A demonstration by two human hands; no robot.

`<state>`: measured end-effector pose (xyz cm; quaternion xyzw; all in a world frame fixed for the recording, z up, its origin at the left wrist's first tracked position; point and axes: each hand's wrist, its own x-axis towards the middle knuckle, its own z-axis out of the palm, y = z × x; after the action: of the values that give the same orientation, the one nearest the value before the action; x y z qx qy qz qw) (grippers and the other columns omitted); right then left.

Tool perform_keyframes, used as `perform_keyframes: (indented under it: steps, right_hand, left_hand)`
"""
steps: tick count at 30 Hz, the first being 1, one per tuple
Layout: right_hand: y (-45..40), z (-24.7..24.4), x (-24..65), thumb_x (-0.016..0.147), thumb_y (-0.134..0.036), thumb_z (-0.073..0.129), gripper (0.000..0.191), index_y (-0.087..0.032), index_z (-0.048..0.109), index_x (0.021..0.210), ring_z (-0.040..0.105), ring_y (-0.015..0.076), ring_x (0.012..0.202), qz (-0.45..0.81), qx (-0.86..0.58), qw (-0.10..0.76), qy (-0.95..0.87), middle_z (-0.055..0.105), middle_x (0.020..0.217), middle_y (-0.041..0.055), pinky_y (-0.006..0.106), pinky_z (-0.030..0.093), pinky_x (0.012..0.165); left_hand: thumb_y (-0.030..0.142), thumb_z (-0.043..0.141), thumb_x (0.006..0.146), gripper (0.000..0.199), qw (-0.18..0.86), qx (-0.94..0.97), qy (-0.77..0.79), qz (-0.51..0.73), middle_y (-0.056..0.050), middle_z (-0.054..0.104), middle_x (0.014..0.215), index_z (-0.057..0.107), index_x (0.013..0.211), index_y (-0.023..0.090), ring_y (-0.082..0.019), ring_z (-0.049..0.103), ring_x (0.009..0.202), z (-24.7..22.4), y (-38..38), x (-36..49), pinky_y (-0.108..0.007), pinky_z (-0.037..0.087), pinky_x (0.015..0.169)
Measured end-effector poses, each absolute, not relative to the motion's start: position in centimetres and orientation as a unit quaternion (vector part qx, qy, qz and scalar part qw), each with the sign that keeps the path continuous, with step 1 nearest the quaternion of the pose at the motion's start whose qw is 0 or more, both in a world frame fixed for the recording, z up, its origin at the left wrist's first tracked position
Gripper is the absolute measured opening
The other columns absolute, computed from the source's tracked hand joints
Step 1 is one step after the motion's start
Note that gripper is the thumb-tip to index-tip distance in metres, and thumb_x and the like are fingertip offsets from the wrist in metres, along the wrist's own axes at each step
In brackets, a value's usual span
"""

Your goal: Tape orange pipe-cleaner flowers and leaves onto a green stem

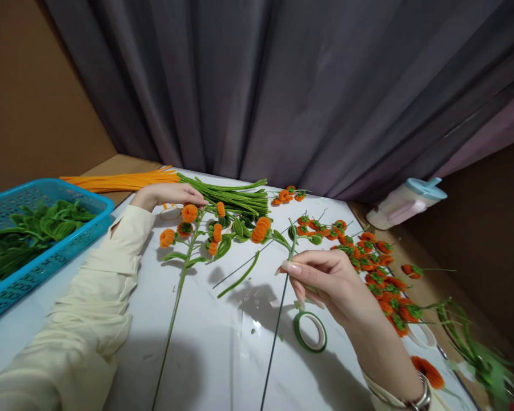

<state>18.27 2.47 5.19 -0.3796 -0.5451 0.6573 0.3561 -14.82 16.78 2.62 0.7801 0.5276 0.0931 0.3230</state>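
Observation:
My right hand (325, 279) pinches a green-wrapped wire stem (292, 246) between thumb and fingers; an orange pumpkin-shaped chenille piece (261, 229) and green leaves branch off near its top. Below the fingers the bare dark wire (274, 337) runs down toward me. Over at the left, my left hand (173, 195) has its fingertips closed at the upper end of a long branch (187, 257) bearing several orange pumpkins (189, 213) and green leaves. A roll of green tape (310, 331) lies under my right hand.
A blue basket (107, 208) of green leaves stands at the left. Orange pipe cleaners (115, 181) and green pipe cleaners (240, 200) lie at the back. Many orange pumpkins (374, 260) are heaped at the right, near a lidded cup (405, 205). A grey curtain (282, 85) hangs behind.

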Motion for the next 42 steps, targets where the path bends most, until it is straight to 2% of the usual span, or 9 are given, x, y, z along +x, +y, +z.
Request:
perform_keyframes:
  steps: [4,8,23,31,37,42]
  right_hand:
    - [2.5,5.4,18.2,0.076,-0.03,0.075,0.016,-0.014,0.076,0.072,0.036,0.0028,0.035,0.656,-0.375,0.357,-0.549,0.058,0.046,-0.0005,0.018,0.021,0.033]
    - [2.5,5.6,18.3,0.075,-0.031,0.076,0.016,-0.015,0.076,0.072,0.034,0.0028,0.035,0.655,-0.378,0.361,-0.546,0.057,0.045,-0.0009,0.019,0.021,0.033]
    - [2.7,5.4,18.4,0.075,-0.033,0.075,0.018,-0.015,0.075,0.071,0.034,0.0032,0.035,0.65,-0.388,0.355,-0.548,0.057,0.045,-0.0009,0.019,0.021,0.033]
    - [2.7,5.5,18.3,0.074,-0.033,0.076,0.02,-0.014,0.076,0.071,0.035,0.0036,0.034,0.649,-0.39,0.356,-0.548,0.056,0.044,-0.0005,0.019,0.02,0.033]
    - [2.6,5.4,18.3,0.074,-0.034,0.075,0.019,-0.015,0.076,0.071,0.035,0.0036,0.034,0.649,-0.39,0.355,-0.548,0.056,0.044,-0.0005,0.019,0.02,0.032]
    - [2.7,5.2,18.2,0.075,-0.032,0.075,0.018,-0.014,0.075,0.071,0.036,0.0032,0.035,0.654,-0.385,0.355,-0.546,0.057,0.045,-0.0007,0.019,0.021,0.033]
  left_hand:
    - [0.048,0.052,0.081,0.039,0.401,0.778,0.475,0.095,-0.005,0.068,0.078,0.071,0.072,0.014,-0.017,0.058,0.078,3.8,16.3,-14.4,-0.021,0.045,0.077]
    - [0.047,0.055,0.08,0.038,0.433,0.767,0.457,0.124,-0.003,0.066,0.07,0.067,0.066,0.014,-0.015,0.056,0.069,4.6,16.1,-14.1,-0.023,0.045,0.071]
    - [0.048,0.059,0.08,0.038,0.418,0.758,0.477,0.156,-0.001,0.057,0.061,0.062,0.06,0.015,-0.012,0.048,0.059,6.1,15.2,-13.6,-0.023,0.038,0.058]
    - [0.054,0.064,0.069,0.041,0.39,0.73,0.54,0.152,-0.001,0.055,0.057,0.064,0.056,0.016,-0.012,0.044,0.053,6.8,14.8,-13.1,-0.024,0.035,0.052]
    - [0.059,0.062,0.069,0.042,0.349,0.742,0.554,0.148,-0.003,0.061,0.059,0.071,0.066,0.018,-0.016,0.051,0.057,7.2,14.6,-13.2,-0.025,0.039,0.054]
    - [0.053,0.062,0.07,0.038,0.361,0.757,0.53,0.126,-0.004,0.065,0.068,0.073,0.069,0.016,-0.016,0.053,0.064,6.1,15.5,-13.4,-0.024,0.042,0.06]
